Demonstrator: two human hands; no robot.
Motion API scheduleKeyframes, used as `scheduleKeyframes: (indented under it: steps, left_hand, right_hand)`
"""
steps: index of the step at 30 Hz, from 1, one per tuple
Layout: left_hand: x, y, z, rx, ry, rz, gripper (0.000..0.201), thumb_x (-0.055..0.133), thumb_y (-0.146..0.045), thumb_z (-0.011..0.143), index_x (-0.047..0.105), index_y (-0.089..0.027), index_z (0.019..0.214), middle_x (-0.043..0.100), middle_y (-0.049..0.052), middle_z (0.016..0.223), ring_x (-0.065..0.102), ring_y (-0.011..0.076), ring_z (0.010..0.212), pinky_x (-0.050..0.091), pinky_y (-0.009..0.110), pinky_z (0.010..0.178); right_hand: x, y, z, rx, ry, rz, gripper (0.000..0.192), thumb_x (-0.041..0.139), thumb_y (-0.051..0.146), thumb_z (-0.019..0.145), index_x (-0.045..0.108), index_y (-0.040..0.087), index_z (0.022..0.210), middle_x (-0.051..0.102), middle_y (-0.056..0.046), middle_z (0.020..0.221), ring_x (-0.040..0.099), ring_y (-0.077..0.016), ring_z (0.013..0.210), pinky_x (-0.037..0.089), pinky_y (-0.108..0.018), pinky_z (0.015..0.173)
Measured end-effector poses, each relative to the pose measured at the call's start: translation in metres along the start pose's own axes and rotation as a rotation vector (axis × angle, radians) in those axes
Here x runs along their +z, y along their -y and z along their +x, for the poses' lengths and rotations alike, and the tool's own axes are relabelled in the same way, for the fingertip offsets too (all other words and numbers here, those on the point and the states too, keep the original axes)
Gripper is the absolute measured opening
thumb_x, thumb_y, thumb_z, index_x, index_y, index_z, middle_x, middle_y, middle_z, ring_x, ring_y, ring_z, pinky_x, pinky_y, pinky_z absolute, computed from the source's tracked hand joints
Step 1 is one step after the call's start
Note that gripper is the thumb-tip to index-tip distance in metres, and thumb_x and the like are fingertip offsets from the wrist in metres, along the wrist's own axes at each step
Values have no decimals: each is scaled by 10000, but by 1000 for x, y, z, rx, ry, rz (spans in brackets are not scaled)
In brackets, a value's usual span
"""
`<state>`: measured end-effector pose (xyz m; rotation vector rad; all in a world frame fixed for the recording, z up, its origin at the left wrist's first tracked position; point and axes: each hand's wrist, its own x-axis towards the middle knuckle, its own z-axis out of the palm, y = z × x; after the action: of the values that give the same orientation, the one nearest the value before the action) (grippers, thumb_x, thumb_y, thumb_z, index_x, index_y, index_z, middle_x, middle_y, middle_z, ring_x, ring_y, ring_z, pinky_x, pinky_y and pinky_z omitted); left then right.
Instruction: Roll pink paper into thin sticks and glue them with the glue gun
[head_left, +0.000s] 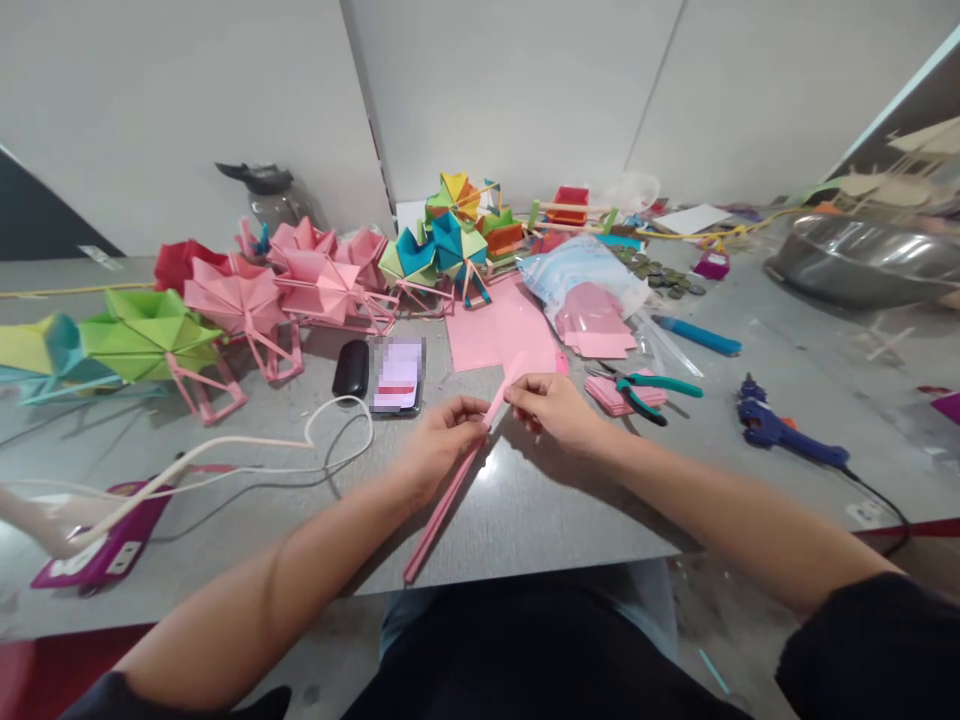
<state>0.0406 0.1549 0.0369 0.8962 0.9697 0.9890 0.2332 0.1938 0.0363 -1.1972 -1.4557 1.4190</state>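
Right now I have my left hand (442, 440) and right hand (551, 408) pinching a long folded pink paper strip (450, 490) at frame centre, fingers clamped on its upper end above the grey tabletop (540, 510).

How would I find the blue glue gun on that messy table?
Start at the grey table and look to its right side, past the right hand. Beyond the green-handled pliers lies the glue gun, dark blue all over. It alone trails a black cord off the table edge.
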Motion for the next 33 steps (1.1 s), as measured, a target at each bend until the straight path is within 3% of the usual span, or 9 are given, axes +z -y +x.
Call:
scheduleKeyframes:
  steps: [7, 12, 17, 23, 28, 33]
  left_hand:
    - [0, 0, -2, 9, 44, 193, 224, 818, -313, 784, 744, -153, 921, 677, 18, 783, 528, 115, 661, 395, 257, 631]
    - [0, -1, -2, -40, 78, 268, 208, 778, -330, 809, 724, -151, 901, 638, -3, 732, 493, 99, 593, 365, 255, 588]
    - [-1, -2, 2, -78, 87, 272, 186, 756, -310, 774, 691, -158, 859, 571, -33, 651, 448, 87, 528, 299, 242, 530]
    - [1, -5, -1, -60, 43, 211, 130, 731, -263, 754, 657, -167, 803, 544, -41, 616, 460, 90, 548, 315, 240, 553]
    - [1, -5, -3, -57, 46, 189, 175, 764, -294, 744, 677, -165, 825, 571, -35, 639, 467, 93, 561, 321, 241, 559]
    - [3, -4, -4, -41, 57, 248, 186, 768, -316, 752, 700, -167, 838, 577, -30, 664, 461, 99, 577, 334, 252, 577]
  right_hand:
    - [7, -12, -9, 32, 52, -8, 362, 814, 504, 793, 649, 188, 728, 639, 0, 583, 521, -97, 447, 387, -241, 435]
    - [3, -11, -12, 43, 123, -15, 363, 754, 513, 863, 641, 188, 748, 695, -24, 635, 531, -92, 439, 390, -226, 416]
    - [-5, -7, -14, 8, 168, -71, 345, 682, 483, 905, 635, 191, 728, 671, -15, 614, 517, -90, 434, 393, -234, 435]
    - [-18, -5, -7, -10, 115, -52, 282, 670, 423, 871, 612, 197, 712, 649, -1, 619, 475, -78, 440, 366, -240, 445]
    - [-11, -9, -11, 29, 172, 22, 228, 724, 398, 823, 665, 183, 873, 685, -4, 695, 546, -92, 481, 388, -227, 445]
    - [-2, -12, -14, 20, 165, 30, 286, 794, 436, 794, 673, 179, 829, 661, 7, 650, 546, -95, 474, 404, -234, 448]
